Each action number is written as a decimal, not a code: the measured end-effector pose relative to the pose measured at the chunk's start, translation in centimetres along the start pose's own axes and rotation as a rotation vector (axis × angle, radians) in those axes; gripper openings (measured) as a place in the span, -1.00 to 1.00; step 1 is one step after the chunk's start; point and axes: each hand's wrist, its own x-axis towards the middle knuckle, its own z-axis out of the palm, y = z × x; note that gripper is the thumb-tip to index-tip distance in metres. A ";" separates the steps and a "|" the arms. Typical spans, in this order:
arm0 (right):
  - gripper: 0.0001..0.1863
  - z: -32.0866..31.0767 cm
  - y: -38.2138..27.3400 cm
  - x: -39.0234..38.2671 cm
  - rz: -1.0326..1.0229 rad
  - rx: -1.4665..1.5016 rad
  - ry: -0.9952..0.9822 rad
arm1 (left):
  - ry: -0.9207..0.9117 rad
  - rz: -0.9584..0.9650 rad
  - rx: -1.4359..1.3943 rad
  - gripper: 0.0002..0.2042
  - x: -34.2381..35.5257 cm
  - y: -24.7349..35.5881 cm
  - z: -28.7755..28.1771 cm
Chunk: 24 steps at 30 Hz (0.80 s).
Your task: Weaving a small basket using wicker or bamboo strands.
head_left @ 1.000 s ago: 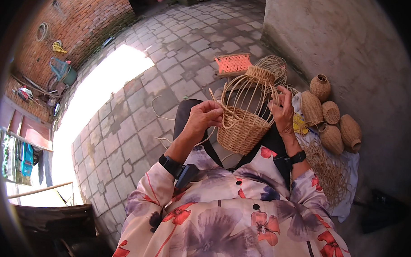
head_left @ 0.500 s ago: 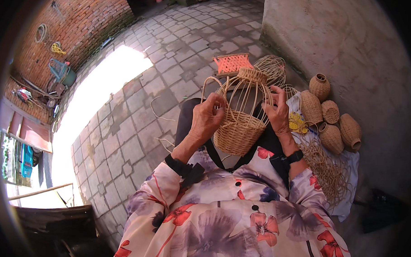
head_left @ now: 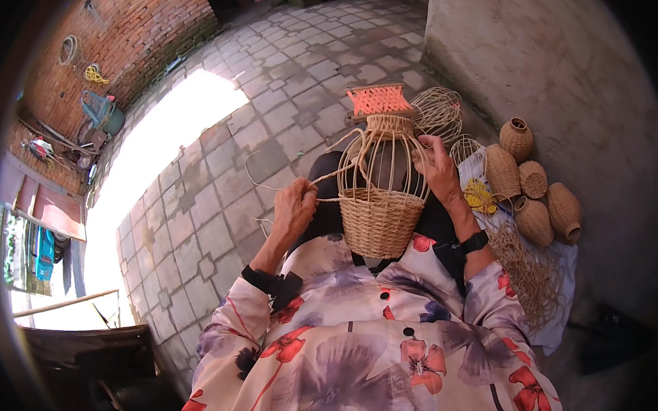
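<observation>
A partly woven wicker basket (head_left: 381, 225) stands upright between my knees. Its lower body is tightly woven; open vertical ribs rise from it to a narrow woven collar. My left hand (head_left: 293, 210) is closed on weaving strands (head_left: 328, 178), pulled out to the left of the basket. At least one strand runs from the fingers to the top of the woven part, and another loops up past the ribs. On the far right side, my right hand (head_left: 440, 170) grips the basket's ribs, its fingertips partly hidden behind them.
Beyond the basket stands a small stool (head_left: 380, 101) with an orange woven seat, beside a coil of cane (head_left: 438, 111). Several finished wicker vessels (head_left: 501, 170) and loose strands (head_left: 521, 266) lie on a white cloth (head_left: 562, 286) at right, near a wall (head_left: 537, 60).
My left hand has moved away from the basket, left and toward me, drawing the strands out. The basket has turned more upright. My right hand stays at its right side.
</observation>
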 end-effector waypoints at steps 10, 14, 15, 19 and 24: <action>-0.53 -2.1 -0.8 0.8 0.080 0.164 -0.362 | -0.361 0.089 -0.891 -0.76 0.2 -1.5 1.2; -0.51 -3.6 -3.2 0.8 0.098 0.307 -0.241 | -0.315 0.146 -0.810 -0.75 0.0 -1.4 1.1; -0.51 -2.8 -3.7 0.5 0.100 0.306 -0.240 | -0.299 0.158 -0.804 -0.75 -0.1 -1.2 1.2; -0.48 0.3 -5.7 -0.2 0.047 0.090 -0.152 | -0.319 0.182 -0.779 -0.74 -0.1 0.2 1.5; -0.46 1.7 -2.5 0.9 0.142 0.029 0.055 | -0.348 0.192 -0.776 -0.74 0.3 0.4 1.8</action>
